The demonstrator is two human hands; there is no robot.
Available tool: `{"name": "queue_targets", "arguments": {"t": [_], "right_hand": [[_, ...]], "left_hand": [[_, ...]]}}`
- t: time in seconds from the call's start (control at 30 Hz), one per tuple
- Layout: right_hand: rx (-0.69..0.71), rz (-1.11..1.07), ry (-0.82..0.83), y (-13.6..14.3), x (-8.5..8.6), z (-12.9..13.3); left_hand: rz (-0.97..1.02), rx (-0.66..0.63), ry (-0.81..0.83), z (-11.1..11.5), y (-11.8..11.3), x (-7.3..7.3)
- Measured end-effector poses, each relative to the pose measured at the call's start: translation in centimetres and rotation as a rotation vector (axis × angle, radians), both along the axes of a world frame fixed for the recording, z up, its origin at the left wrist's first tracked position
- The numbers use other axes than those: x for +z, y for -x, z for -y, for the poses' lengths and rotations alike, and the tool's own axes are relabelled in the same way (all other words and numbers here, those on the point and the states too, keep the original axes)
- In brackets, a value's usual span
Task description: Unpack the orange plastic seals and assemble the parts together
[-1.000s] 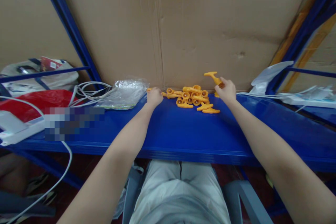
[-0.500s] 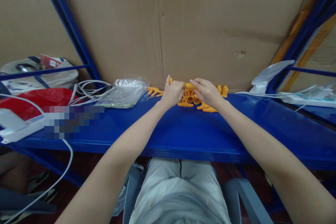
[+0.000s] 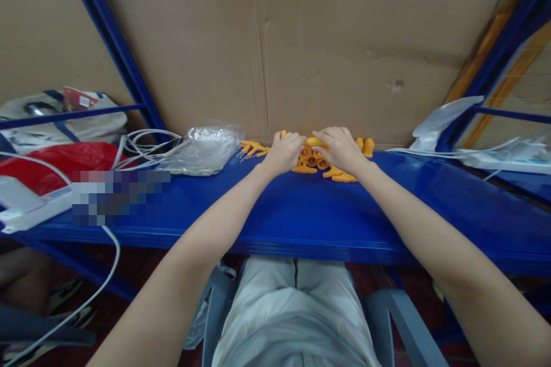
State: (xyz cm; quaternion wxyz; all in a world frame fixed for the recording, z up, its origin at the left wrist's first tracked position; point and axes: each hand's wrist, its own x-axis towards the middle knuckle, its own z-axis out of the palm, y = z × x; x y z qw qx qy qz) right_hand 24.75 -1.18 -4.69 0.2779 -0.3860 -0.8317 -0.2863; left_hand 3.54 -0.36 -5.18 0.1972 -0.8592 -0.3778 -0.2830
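Observation:
Orange plastic pieces lie in a group at the back of the blue table, several round hollow ones point(image 3: 322, 164) among them. My left hand point(image 3: 284, 152) has its fingers curled round an orange piece point(image 3: 283, 134) whose tip shows above them. At the right of the group, my right hand point(image 3: 342, 148) closes its fingers on another orange piece point(image 3: 315, 142). Flat orange handles point(image 3: 344, 178) lie below my right hand. Left of my left hand are orange corkscrews point(image 3: 252, 147) with metal spirals. Upright orange pieces point(image 3: 368, 147) stand beyond my right hand.
A clear plastic bag point(image 3: 209, 152) lies left of the pieces, near white cables point(image 3: 150, 143) and a red bag point(image 3: 64, 166). Power strips sit at both sides of the blue table point(image 3: 301, 223). Cardboard point(image 3: 322, 40) rises behind. Someone's leg shows at lower left.
My left thumb, raised before, is now folded down towards the orange piece. My right hand has barely moved. The view has shifted slightly.

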Motion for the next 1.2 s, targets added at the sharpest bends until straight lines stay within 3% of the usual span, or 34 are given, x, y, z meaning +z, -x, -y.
{"name": "queue_targets", "arguments": {"t": [0.5, 0.8, 1.03, 1.2], "right_hand": [[-0.019, 0.104, -0.086, 0.7, 0.2, 0.3], [-0.044, 0.147, -0.049, 0.8, 0.4, 0.5], [-0.061, 0.168, 0.055, 0.8, 0.0, 0.2], [-0.076, 0.208, 0.008, 0.9, 0.2, 0.5]], "left_hand": [[0.012, -0.018, 0.097, 0.2, -0.3, 0.3], [0.073, -0.018, 0.255, -0.2, -0.4, 0.4], [-0.047, 0.011, 0.085, 0.4, -0.6, 0.1], [-0.044, 0.006, 0.082, 0.3, -0.9, -0.1]]}}
